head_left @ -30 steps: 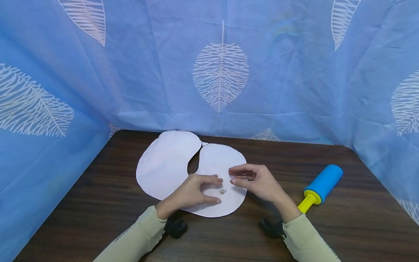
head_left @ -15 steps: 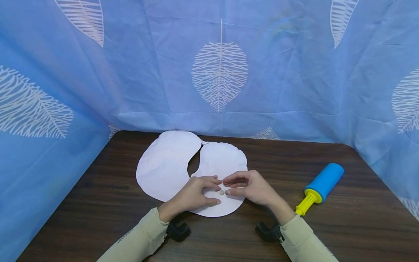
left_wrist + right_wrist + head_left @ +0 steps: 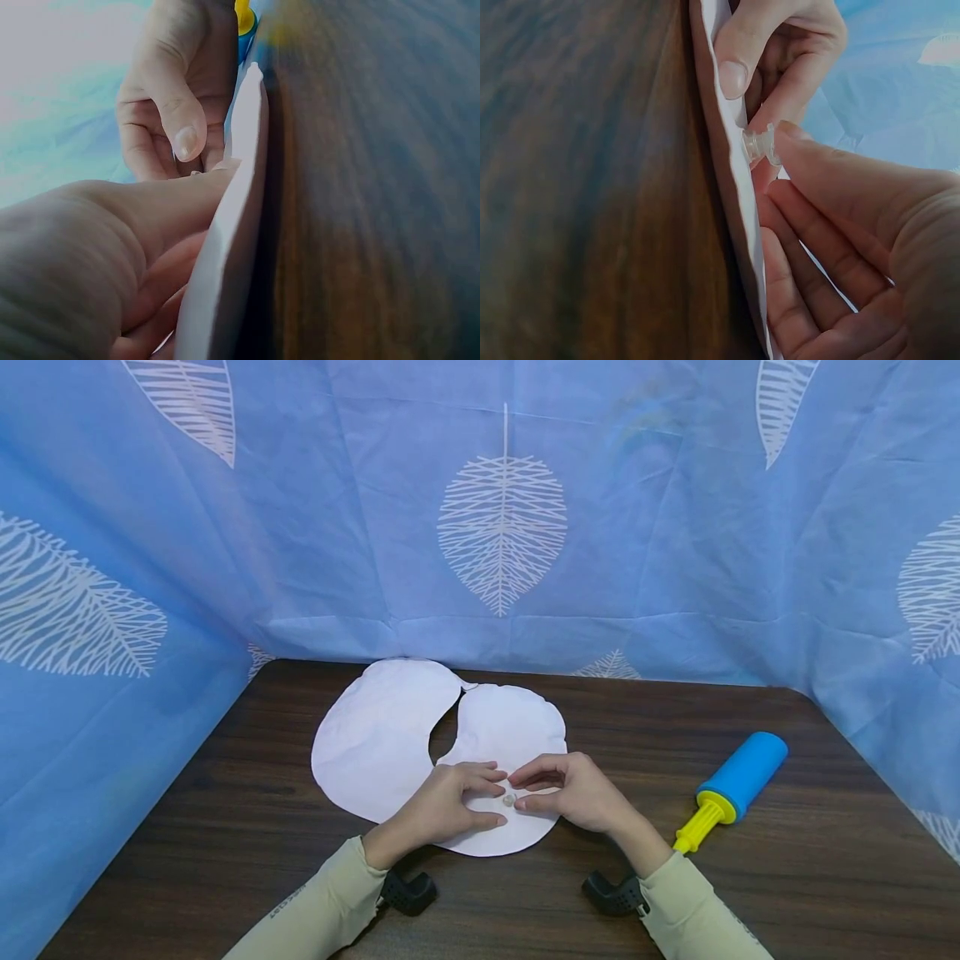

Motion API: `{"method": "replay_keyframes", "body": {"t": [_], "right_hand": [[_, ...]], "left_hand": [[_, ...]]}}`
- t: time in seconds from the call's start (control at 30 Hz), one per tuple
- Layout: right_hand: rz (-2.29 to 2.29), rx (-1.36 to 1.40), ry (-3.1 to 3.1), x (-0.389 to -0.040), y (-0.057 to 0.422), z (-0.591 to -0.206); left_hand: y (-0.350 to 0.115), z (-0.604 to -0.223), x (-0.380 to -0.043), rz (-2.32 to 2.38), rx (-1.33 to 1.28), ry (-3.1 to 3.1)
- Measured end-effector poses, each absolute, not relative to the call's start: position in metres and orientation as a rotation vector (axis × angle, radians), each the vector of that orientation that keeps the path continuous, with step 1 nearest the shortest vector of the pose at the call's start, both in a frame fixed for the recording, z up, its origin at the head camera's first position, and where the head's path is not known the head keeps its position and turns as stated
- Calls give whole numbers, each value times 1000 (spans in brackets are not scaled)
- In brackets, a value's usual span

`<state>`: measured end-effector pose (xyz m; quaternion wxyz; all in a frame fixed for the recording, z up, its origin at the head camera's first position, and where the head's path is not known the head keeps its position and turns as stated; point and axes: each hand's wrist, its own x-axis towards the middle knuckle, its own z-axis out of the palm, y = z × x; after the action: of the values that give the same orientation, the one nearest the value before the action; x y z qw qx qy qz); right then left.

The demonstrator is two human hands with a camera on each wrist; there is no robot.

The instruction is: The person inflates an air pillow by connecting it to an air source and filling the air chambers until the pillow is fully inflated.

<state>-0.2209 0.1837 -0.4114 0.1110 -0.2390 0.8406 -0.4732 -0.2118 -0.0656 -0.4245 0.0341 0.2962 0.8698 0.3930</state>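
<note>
A flat white inflatable neck pillow [image 3: 375,735] lies on the dark table. From its right lobe stands a small clear air valve [image 3: 759,146] with a flap-like cap [image 3: 774,144]. My left hand [image 3: 438,806] rests on the lobe left of the valve, thumb and fingers spread apart around it. My right hand [image 3: 588,793] is at the valve's right side. Its thumb tip touches the cap in the right wrist view, while its other fingers reach along the pillow. In the head view a gap shows between right thumb and forefinger. The left wrist view mostly hides the valve.
A hand pump [image 3: 742,777] with blue barrel and yellow end lies to the right, partly behind my right forearm. Blue cloth [image 3: 337,527] with white leaf prints hangs around the wooden table [image 3: 225,793]. A black wrist mount [image 3: 408,893] sits under each sleeve.
My right hand has come left and down to the valve, its thumb now at the cap. My left hand has barely shifted, and the pillow stays in place.
</note>
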Motion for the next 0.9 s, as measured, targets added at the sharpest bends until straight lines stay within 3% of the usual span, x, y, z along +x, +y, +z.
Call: {"method": "replay_keyframes", "body": {"t": [0.9], "right_hand": [[-1302,-768,2628,-214,171,-414]], "left_hand": [[-67,-424,-212,1238,818,2706]]}}
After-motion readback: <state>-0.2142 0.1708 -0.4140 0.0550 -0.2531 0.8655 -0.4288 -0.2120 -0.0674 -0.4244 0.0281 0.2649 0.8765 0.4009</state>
